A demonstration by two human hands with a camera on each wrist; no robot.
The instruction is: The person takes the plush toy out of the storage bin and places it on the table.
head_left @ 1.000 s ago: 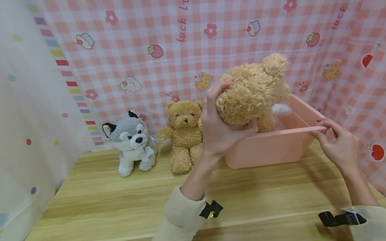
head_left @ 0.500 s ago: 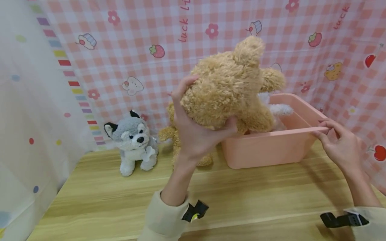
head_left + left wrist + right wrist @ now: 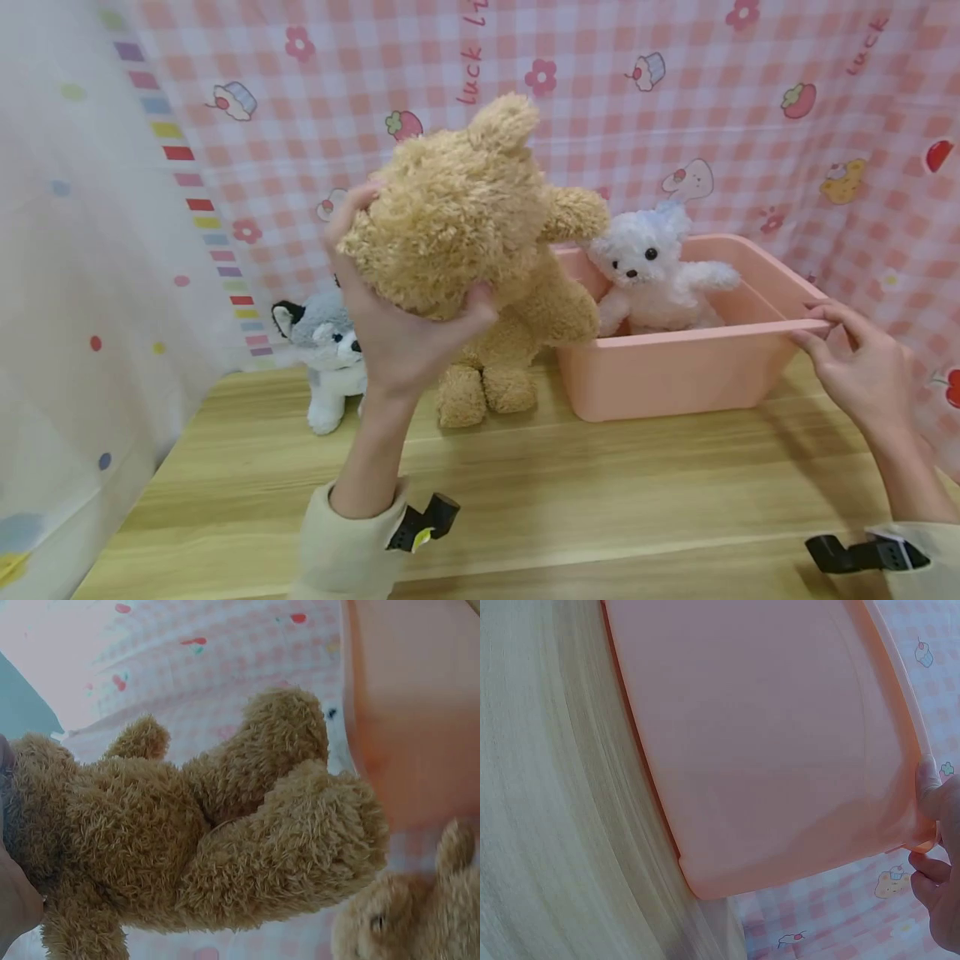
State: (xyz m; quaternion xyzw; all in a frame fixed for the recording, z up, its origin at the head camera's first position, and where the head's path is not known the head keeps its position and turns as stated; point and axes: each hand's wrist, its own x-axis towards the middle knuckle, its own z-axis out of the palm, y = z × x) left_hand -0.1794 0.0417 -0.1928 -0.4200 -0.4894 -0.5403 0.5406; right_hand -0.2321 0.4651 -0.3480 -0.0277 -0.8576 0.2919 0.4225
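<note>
My left hand [image 3: 401, 333] grips a fluffy tan teddy bear [image 3: 457, 208] by its head, holding it raised above the table left of the pink bin [image 3: 667, 379]. In the left wrist view the bear's body [image 3: 135, 832] and legs stretch across the picture. With thumb and fingers my right hand [image 3: 862, 367] pinches the rim at the bin's near right corner. A white plush bear [image 3: 648, 267] sits inside the bin. Behind the held bear, a second tan teddy bear [image 3: 461, 396] sits on the table, mostly hidden.
A grey and white husky plush [image 3: 330, 350] stands at the left of the wooden table [image 3: 525, 500], partly covered by my left hand. A pink checked cloth [image 3: 585, 108] hangs behind the table, with a white dotted curtain [image 3: 75, 292] at the left.
My left hand has carried the fluffy teddy bear leftward out from over the bin, uncovering the white plush bear. The right hand keeps its hold on the rim.
</note>
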